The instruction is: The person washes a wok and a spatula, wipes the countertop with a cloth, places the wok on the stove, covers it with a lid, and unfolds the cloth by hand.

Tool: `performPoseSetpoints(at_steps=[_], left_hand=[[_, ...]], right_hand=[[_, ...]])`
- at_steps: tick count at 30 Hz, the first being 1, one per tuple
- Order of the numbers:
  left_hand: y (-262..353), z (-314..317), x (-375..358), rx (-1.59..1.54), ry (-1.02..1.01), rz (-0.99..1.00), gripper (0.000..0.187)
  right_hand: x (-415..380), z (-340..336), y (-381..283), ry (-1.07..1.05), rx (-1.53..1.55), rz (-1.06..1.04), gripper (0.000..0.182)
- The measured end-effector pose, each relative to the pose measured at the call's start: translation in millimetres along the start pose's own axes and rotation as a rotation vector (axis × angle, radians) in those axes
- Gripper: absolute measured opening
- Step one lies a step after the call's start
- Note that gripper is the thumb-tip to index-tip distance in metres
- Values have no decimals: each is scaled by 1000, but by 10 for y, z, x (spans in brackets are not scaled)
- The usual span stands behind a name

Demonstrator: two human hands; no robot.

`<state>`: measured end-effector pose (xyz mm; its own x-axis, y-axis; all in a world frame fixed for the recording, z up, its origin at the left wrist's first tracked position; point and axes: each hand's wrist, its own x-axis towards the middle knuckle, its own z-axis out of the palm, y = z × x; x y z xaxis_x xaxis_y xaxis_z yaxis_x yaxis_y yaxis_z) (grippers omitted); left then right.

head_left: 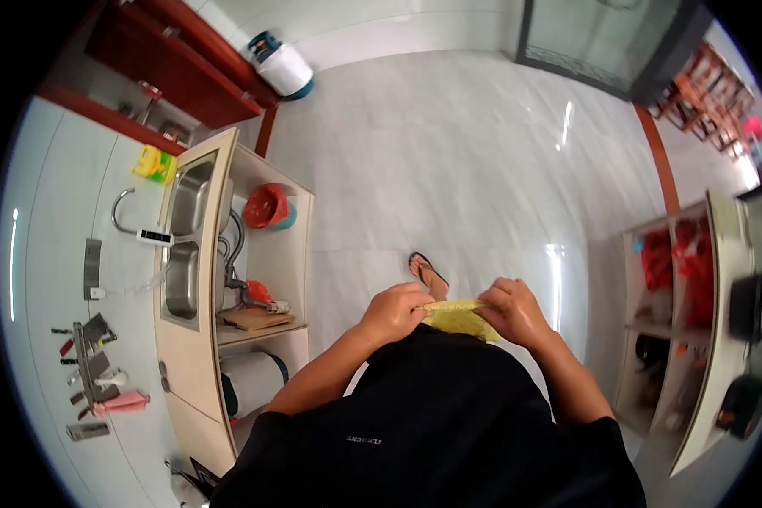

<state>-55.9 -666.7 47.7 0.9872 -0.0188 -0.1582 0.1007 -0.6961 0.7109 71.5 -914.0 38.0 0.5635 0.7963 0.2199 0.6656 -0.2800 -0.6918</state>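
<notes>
A yellow cloth is stretched between my two hands in front of my waist, its upper edge pulled nearly straight. My left hand pinches the edge at one end, fingers closed. At the opposite end, my right hand grips the same edge with bent fingers. The lower part of the cloth hangs down against my black shirt, which hides some of it. Whether it is woven cloth or thin sheet material is hard to make out.
On the left stands a counter with a double steel sink and a faucet. Below it are a red-lined bin and drain pipes. A gas cylinder stands at the back. Open shelves flank me on the right.
</notes>
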Motion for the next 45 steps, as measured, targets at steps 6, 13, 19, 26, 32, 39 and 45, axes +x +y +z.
performPoseSetpoints(at_steps=[6,13,19,26,32,39,45], left_hand=[[-669,-691,726,-162,8,-4,23],[-1069,-1578,1441,-313,95,-113,25],[-1419,-1469,1280,-416,263,-312,26],[-1125,-1177,405,-494,799,-805,24],[-948,-1110,-344,-377,1328,-1155,20],[-1060,-1202,-1497,-342,1525,-1256,21],[-1338,-1706,-2624,-210,1520,-1130,20]], right_hand=[[1118,-38,215,-110,109,288,12],[2193,26,702,-137,-78,-21,17],[3081,130,1134,-268,-103,-93,13],[4434,834,819,-1047,354,84,11],[4897,1768,-224,-1059,318,-626,15],[4847,2638,-1537,-1101,561,-733,11],[4764,3255,-2512,-1108,461,-814,14]])
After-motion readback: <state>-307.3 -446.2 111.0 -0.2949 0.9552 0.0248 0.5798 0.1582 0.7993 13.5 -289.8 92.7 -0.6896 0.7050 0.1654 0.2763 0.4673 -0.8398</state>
